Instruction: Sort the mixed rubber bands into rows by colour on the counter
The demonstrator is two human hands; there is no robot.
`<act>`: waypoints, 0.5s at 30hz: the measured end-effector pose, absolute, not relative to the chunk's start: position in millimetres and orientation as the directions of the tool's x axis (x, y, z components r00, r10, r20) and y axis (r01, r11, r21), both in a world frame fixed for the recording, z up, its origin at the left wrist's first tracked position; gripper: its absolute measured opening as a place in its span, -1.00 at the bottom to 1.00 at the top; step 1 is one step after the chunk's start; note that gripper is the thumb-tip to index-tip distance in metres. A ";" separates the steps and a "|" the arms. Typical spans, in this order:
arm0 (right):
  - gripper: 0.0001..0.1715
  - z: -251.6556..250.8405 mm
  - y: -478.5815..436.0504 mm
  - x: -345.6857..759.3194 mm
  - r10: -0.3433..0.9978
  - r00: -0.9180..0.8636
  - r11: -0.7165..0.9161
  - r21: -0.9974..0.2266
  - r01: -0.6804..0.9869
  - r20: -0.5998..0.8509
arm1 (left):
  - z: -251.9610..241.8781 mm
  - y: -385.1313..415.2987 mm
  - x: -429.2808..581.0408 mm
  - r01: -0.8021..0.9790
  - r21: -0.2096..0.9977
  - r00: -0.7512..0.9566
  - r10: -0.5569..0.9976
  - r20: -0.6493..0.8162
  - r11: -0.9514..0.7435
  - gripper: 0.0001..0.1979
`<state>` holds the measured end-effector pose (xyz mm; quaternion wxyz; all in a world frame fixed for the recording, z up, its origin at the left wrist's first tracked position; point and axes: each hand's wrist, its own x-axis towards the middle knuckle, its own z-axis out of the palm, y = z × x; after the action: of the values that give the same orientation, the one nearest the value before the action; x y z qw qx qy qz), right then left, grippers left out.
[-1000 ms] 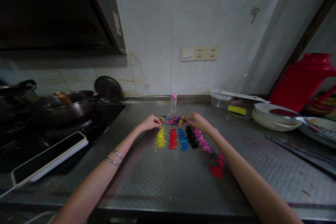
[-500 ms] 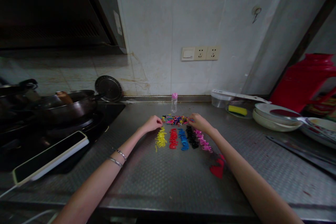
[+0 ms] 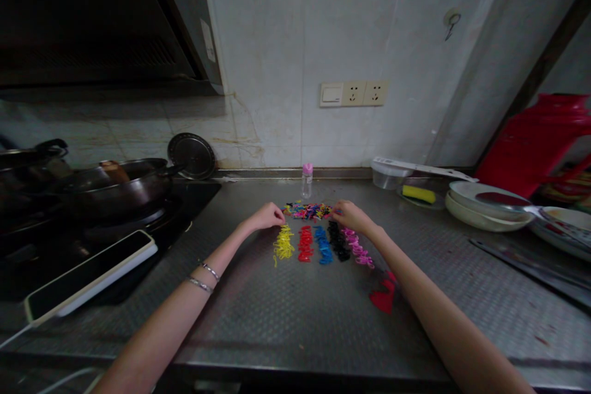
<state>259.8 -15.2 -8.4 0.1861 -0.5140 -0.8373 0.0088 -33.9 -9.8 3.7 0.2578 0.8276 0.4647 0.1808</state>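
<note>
A mixed heap of small coloured bands (image 3: 307, 211) lies on the steel counter (image 3: 295, 314). In front of it run sorted rows: yellow (image 3: 283, 242), red (image 3: 304, 243), blue (image 3: 322, 244), black (image 3: 338, 241) and pink (image 3: 356, 247). My left hand (image 3: 266, 217) rests at the heap's left edge, above the yellow row, fingers pinched together. My right hand (image 3: 351, 216) sits at the heap's right edge, above the black and pink rows, fingers curled in a pinch. What each pinch holds is too small to make out.
A small pink-capped bottle (image 3: 306, 180) stands behind the heap. A red piece (image 3: 383, 299) lies under my right forearm. A stove with a dark pan (image 3: 115, 188) and a phone (image 3: 87, 274) are on the left. Bowls (image 3: 484, 206), a yellow sponge (image 3: 417, 194) and a red jug (image 3: 535, 141) stand on the right.
My left hand has crept slightly right, toward the heap. The right hand has hardly moved.
</note>
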 end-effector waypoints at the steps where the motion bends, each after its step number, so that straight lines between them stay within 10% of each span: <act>1: -0.75 -8.4 -15.3 259.6 0.863 -0.406 0.475 -0.208 0.855 0.302 | 3.9 -9.8 -33.9 0.678 0.595 0.501 0.864 0.055 -0.432 -0.77; 15: -0.74 -7.8 -27.2 245.2 0.840 -0.411 0.495 -0.189 0.848 0.355 | -11.4 -1.6 -55.3 0.617 0.770 0.185 0.981 0.061 -0.164 -0.64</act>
<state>245.2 -27.2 -7.8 0.2049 -0.5025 -0.8399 -0.0103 -55.3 -1.6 -11.4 0.3105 0.7043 0.5671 0.2931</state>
